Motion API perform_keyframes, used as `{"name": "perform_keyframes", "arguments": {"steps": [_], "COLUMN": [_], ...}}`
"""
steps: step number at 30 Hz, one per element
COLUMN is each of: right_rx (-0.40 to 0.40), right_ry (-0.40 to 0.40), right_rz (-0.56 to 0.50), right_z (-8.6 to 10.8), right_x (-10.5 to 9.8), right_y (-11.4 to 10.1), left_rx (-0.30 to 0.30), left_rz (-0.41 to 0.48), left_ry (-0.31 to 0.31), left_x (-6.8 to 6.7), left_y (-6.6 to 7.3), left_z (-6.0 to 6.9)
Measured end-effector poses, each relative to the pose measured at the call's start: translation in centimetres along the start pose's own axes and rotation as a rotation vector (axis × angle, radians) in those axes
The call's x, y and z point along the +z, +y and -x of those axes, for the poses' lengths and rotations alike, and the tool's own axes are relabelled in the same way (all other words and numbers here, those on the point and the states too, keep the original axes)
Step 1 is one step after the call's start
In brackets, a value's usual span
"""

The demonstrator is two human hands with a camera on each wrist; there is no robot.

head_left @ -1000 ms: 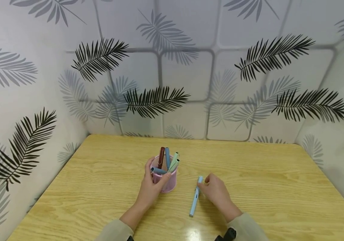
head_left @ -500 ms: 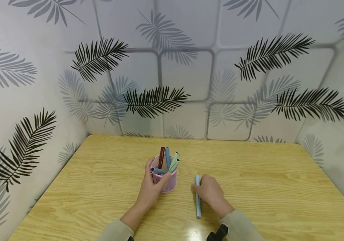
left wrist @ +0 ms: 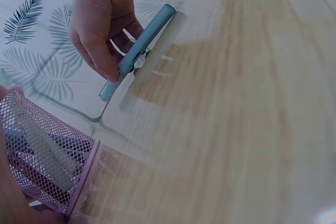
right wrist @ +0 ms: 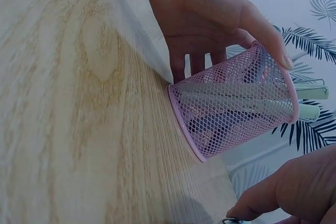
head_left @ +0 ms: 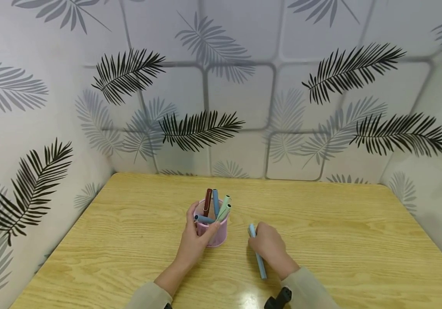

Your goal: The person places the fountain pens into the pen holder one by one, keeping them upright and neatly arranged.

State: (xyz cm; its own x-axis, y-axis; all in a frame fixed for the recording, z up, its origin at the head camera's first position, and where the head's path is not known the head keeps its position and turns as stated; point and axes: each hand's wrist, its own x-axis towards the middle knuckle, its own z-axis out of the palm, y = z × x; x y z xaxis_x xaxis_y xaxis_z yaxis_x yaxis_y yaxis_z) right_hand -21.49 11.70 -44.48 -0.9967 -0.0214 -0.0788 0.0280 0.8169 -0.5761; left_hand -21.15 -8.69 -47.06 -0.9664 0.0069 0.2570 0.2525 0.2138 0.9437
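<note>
My left hand (head_left: 191,245) grips a pink mesh pen cup (head_left: 218,236), thumb at the near side of its rim. Inside stand a dark red pen (head_left: 207,201), a blue pen (head_left: 215,201) and two pale green pens (head_left: 225,211); another blue pen (head_left: 204,219) leans low across the rim. To the right of the cup, my right hand (head_left: 270,244) pinches a light blue pen (head_left: 261,265) near its capped end. In the left wrist view this pen (left wrist: 152,34) appears just off the tabletop, thumb along its cap. The right wrist view shows the cup (right wrist: 236,108) with its base on the table.
The wooden table (head_left: 340,223) has a yellowish grain. Behind and on both sides rise pale walls (head_left: 240,154) with a leaf pattern. Pen ends stick up above the cup's rim.
My right hand has moved slightly left and closed round the light blue pen. The pen has turned, its near end swinging right. The left hand and cup stay put.
</note>
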Motion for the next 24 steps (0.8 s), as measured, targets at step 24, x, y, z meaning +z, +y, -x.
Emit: {"name": "perform_keyframes", "arguments": {"steps": [24], "right_rx": [-0.033], "right_ry": [0.116], "right_rz": [-0.312], "right_z": [0.5], "right_x": [-0.8], "right_y": [-0.1], "left_rx": [-0.026], "left_rz": [-0.01], "left_ry": [-0.033], "left_x": [-0.4], "left_y": [3.7], "left_z": [0.9]}}
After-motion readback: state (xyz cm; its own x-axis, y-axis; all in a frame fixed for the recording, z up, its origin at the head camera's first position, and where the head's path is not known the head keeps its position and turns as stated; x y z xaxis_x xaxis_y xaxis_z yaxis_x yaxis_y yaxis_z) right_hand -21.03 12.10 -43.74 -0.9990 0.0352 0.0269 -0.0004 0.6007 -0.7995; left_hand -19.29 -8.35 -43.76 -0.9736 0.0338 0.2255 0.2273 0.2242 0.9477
